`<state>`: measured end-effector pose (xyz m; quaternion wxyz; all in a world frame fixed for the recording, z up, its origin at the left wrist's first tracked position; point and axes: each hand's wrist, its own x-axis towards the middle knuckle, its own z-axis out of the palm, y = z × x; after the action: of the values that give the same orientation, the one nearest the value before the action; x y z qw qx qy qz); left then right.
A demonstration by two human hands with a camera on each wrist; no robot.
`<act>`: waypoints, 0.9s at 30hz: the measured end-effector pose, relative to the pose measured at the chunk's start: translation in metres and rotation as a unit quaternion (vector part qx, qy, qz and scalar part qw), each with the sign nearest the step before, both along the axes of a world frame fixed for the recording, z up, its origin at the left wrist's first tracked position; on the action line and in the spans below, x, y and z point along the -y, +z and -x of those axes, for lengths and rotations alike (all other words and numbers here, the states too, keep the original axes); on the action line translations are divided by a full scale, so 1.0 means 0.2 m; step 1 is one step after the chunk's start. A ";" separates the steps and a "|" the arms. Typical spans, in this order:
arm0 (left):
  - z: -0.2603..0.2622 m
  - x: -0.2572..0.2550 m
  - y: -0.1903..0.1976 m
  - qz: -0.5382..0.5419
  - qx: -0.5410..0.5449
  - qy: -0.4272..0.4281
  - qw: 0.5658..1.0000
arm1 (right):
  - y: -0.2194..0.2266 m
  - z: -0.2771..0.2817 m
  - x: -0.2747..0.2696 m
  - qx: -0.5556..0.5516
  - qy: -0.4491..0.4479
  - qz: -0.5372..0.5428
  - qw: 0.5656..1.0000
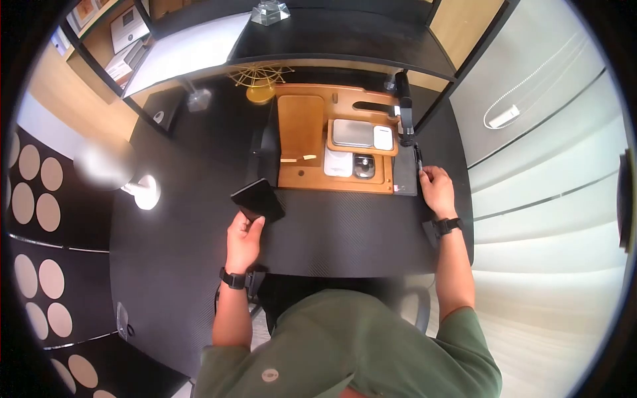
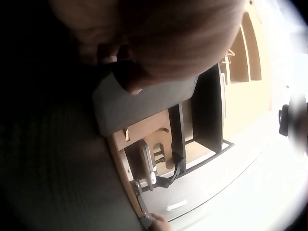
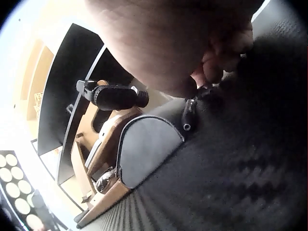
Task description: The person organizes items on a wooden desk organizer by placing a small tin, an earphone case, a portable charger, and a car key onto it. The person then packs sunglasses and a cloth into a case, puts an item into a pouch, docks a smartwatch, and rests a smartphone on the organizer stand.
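Note:
My left hand grips a flat black phone-like slab, thumb on top, held over the desk left of the wooden organizer. In the left wrist view the slab looks grey, under the hand. At the organizer's right edge, my right hand pinches a thin dark pen-like object. The right wrist view shows that object below the fingers of the hand, beside a grey rounded panel. The organizer holds a silver slab and a white case.
A black stand rises at the organizer's back right. Behind it are a golden wheel ornament and a raised black shelf. A white lamp stands on the black desk at left; a curtain hangs at right.

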<state>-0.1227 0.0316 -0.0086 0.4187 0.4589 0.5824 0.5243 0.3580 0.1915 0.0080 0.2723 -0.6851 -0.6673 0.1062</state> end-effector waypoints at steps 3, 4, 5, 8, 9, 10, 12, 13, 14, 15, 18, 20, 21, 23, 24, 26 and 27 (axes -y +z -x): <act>0.00 -0.01 -0.01 -0.004 0.006 0.007 1.000 | 0.00 0.02 0.01 0.014 0.003 -0.019 1.000; -0.01 -0.01 -0.01 -0.004 0.006 0.007 1.000 | 0.00 0.02 0.01 0.025 0.011 -0.044 0.999; -0.01 -0.01 -0.01 -0.007 0.012 0.008 1.000 | 0.00 0.03 0.02 0.025 0.011 -0.044 0.999; -0.01 -0.01 0.00 -0.012 0.019 0.010 1.000 | 0.01 0.05 0.02 0.051 0.016 -0.067 0.996; -0.01 -0.01 0.00 -0.012 0.020 0.009 1.000 | 0.01 0.05 0.02 0.054 0.019 -0.064 0.996; -0.01 -0.01 0.00 -0.012 0.020 0.010 1.000 | 0.01 0.06 0.02 0.057 0.023 -0.060 0.996; -0.01 -0.01 0.00 -0.005 0.015 0.010 1.000 | 0.01 0.06 0.02 0.053 0.023 -0.054 0.997; -0.01 -0.01 0.00 -0.005 0.015 0.010 1.000 | 0.01 0.06 0.02 0.049 0.023 -0.049 0.997; -0.01 -0.01 0.00 -0.004 0.012 0.010 1.000 | 0.01 0.06 0.02 0.050 0.024 -0.048 0.997; -0.01 -0.01 0.00 -0.003 0.008 0.010 1.000 | 0.02 0.07 0.02 0.043 0.026 -0.050 0.997; -0.01 -0.01 -0.03 -0.014 0.008 0.011 1.000 | 0.02 0.07 0.02 0.034 0.028 -0.049 0.998; -0.01 -0.01 -0.03 -0.013 0.004 0.011 1.000 | 0.02 0.07 0.02 0.031 0.028 -0.047 0.998; -0.01 -0.01 -0.03 -0.012 -0.002 0.012 1.000 | 0.02 0.07 0.02 0.030 0.028 -0.047 0.998; -0.01 -0.01 -0.03 -0.008 0.000 0.014 1.000 | 0.02 0.07 0.02 0.028 0.028 -0.047 0.998; -0.01 -0.01 -0.03 -0.005 0.001 0.014 1.000 | 0.02 0.07 0.02 0.026 0.025 -0.041 0.999; -0.01 -0.01 -0.01 -0.002 -0.002 0.014 1.000 | 0.02 0.06 0.02 0.023 0.022 -0.036 0.999; -0.01 -0.01 -0.01 0.001 -0.004 0.014 1.000 | 0.03 0.07 0.02 0.013 -0.002 -0.018 1.000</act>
<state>-0.1205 0.0330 -0.0103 0.4093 0.4526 0.5912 0.5274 0.3445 0.1872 0.0144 0.2762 -0.6828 -0.6710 0.0851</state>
